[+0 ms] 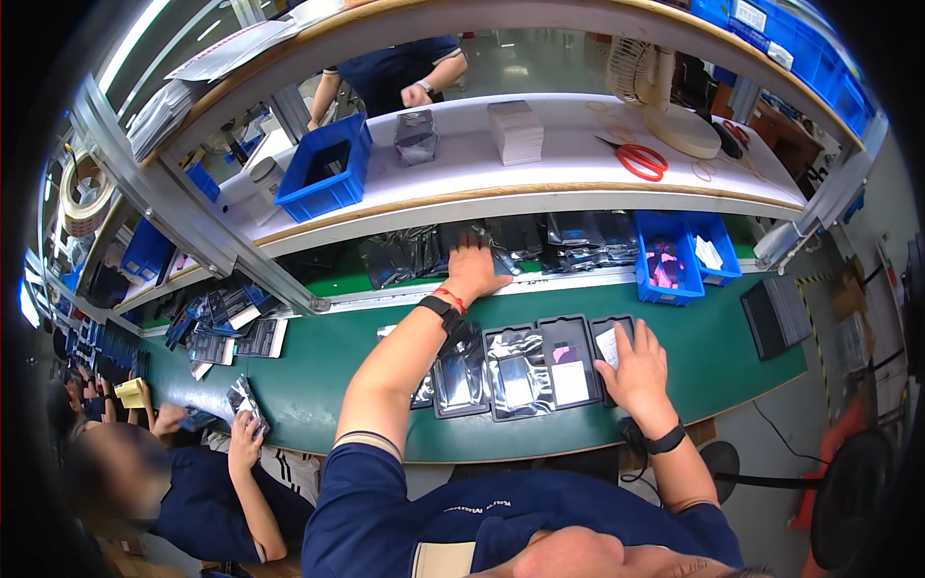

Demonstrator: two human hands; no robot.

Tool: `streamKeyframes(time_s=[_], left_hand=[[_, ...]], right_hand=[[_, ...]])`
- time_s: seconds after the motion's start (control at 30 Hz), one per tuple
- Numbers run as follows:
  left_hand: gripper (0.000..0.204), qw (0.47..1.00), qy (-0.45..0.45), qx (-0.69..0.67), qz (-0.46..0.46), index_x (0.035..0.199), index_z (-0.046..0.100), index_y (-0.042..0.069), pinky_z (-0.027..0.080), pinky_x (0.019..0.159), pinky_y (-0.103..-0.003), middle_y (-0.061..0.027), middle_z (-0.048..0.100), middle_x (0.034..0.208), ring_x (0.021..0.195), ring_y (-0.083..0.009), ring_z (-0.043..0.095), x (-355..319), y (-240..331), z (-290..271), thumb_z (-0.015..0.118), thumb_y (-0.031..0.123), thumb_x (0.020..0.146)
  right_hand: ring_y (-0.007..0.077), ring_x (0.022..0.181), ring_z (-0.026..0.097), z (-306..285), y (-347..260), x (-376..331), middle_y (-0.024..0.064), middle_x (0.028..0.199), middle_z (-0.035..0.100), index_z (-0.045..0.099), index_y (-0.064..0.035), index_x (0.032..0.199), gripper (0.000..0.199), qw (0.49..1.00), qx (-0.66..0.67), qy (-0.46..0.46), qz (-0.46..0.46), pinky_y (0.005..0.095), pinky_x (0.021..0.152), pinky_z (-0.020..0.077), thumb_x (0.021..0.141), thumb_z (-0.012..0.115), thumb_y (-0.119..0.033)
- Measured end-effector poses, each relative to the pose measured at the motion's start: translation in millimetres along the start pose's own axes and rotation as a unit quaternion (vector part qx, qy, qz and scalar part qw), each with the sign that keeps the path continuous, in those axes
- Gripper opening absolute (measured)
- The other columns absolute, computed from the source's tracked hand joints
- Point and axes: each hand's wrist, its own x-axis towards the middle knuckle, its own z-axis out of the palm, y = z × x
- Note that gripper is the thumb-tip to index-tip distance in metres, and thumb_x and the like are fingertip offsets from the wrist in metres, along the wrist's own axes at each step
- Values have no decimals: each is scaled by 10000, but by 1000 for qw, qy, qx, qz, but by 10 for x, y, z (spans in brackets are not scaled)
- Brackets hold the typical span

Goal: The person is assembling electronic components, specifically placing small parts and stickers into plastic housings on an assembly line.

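My left hand [470, 267] reaches under the low shelf onto a pile of dark, shiny foil bags [409, 252]. Its fingers stretch forward over the bags and its thumb is apart; nothing shows gripped. Over the last black tray [602, 325] in a row on the green table, my right hand [638, 374] lies with fingers spread, partly covering the tray and its white card. Left of it is another black tray [559, 333] with a pink piece [563, 354] and a white card [570, 382]. Farther left, trays hold clear-silver bags [520, 376] with white cards inside.
Blue bins [667, 289] with pink and white pieces stand right of the foil bags. A black tray stack [771, 318] sits at the table's right end. Red scissors [641, 162] and a fan [665, 106] are on the shelf. A co-worker's hand [246, 438] holds a packet at left.
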Motion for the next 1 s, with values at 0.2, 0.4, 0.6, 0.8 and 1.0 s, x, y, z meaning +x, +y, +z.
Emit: streamKeyframes(time_s=[0.2, 0.4, 0.6, 0.8, 1.0], left_hand=[[800, 985, -165, -10, 41, 1220, 457, -44, 348, 995, -416, -225, 450, 1261, 1188, -345, 425, 124, -20, -114, 649, 500, 666], [461, 980, -186, -17, 71, 988, 636, -7, 480, 849, -349, -190, 612, 1048, 997, -288, 592, 92, 21, -151, 640, 270, 620], [189, 988, -7, -23, 156, 860, 602, -33, 520, 706, -394, -233, 617, 936, 855, -321, 627, -246, -223, 2, 526, 39, 702], [363, 987, 57, -108, 103, 1075, 532, -39, 494, 793, -403, -222, 579, 1079, 969, -344, 583, -1086, -378, -545, 498, -25, 714], [433, 955, 111, -249, 115, 1116, 530, -9, 474, 854, -407, -230, 577, 1085, 1012, -364, 564, -1735, 227, -824, 493, -72, 689]], right_hand=[[326, 961, 558, -134, -505, 820, 194, 955, 608, 575, -15, 1019, 391, 979, 103, -109, -141, 415, 832, 437, 720, 670, -247], [298, 879, 607, 807, -1138, 1911, 168, 858, 628, 589, 10, 923, 215, 978, 72, 10, -195, 408, 740, 507, 742, 559, -102], [321, 1272, 320, 1241, -1417, 2308, 189, 1370, 333, 369, -70, 1301, 551, 985, 10, -76, -152, 461, 1007, 292, 787, 543, -165], [321, 930, 550, 1314, -1462, 2280, 190, 986, 565, 595, -48, 967, 239, 977, -29, -18, -210, 407, 782, 470, 735, 561, -96], [323, 666, 640, 906, -1325, 2153, 186, 694, 626, 625, -37, 830, 145, 957, 91, 16, -276, 408, 603, 525, 723, 530, -63]])
